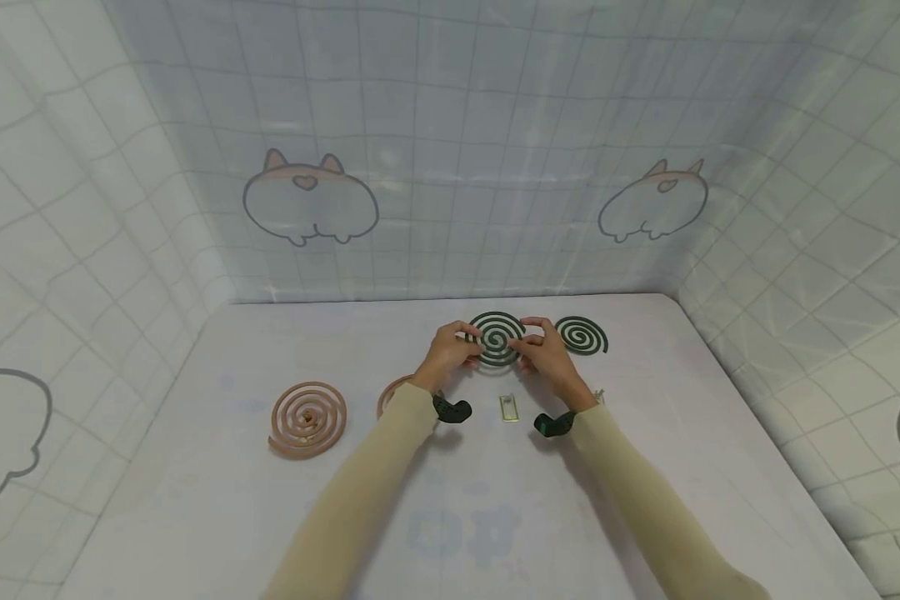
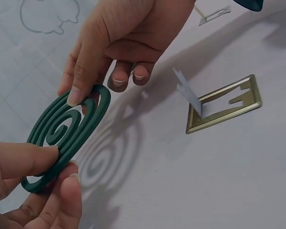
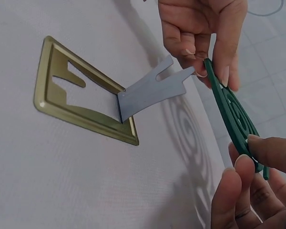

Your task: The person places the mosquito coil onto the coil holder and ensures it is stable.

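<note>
A green mosquito coil [image 1: 497, 360] is raised above the white table between both hands, tilted in the wrist views. My left hand [image 1: 447, 350] pinches its left edge between thumb and fingers. On the opposite edge, my right hand [image 1: 546, 350] pinches it likewise, the lower fingers curled loose beneath in the left wrist view. Nearer to me lies a small gold metal coil stand [image 1: 509, 408], its silvery forked tab bent up from the plate [image 3: 150, 90]. The coil's spiral shadow falls on the table beside this stand.
A second green coil [image 1: 581, 336] lies right of my right hand. On the left is a brown coil [image 1: 308, 420] with a stand at its middle; another brown coil [image 1: 392, 392] is partly hidden by my left forearm. Another small metal stand [image 2: 214, 15] lies near my right wrist.
</note>
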The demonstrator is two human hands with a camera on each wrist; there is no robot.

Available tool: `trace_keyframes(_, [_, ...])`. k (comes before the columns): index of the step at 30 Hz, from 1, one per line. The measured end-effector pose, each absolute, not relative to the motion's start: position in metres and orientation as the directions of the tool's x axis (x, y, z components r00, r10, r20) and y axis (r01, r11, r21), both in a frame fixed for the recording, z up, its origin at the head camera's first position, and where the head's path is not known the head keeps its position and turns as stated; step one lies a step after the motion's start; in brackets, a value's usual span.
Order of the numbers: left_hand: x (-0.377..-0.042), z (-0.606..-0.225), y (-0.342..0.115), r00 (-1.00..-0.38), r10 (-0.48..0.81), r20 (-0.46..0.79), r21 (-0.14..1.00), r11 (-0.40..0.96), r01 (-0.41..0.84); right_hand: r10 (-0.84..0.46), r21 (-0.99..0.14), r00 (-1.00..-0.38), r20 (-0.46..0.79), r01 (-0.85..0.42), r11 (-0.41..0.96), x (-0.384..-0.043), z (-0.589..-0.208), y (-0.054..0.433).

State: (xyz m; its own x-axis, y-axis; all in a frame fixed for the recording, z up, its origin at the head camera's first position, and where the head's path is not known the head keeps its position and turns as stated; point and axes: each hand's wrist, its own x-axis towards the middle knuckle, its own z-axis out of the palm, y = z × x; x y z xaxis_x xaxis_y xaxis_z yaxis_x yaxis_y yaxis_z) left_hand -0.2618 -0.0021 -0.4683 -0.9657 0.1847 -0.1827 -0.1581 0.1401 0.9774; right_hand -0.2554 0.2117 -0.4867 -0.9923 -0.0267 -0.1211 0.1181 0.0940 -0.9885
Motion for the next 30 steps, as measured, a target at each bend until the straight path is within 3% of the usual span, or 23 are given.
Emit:
trace_keyframes(14, [-0.250,-0.469,-0.005,-0.929,0.304,-0.211,0.977,0.091,-0.192,-0.050,-0.986,-0.994,-0.096,0.088,0.140,-0.245,-0.479,0.219])
trace_keyframes(30, [-0.236,-0.466,-0.011,-0.938,0.298,-0.175,0.984,0.056,-0.166,-0.088,-0.992,-0.995,-0.035,0.024,0.127,-0.229,-0.480,0.220])
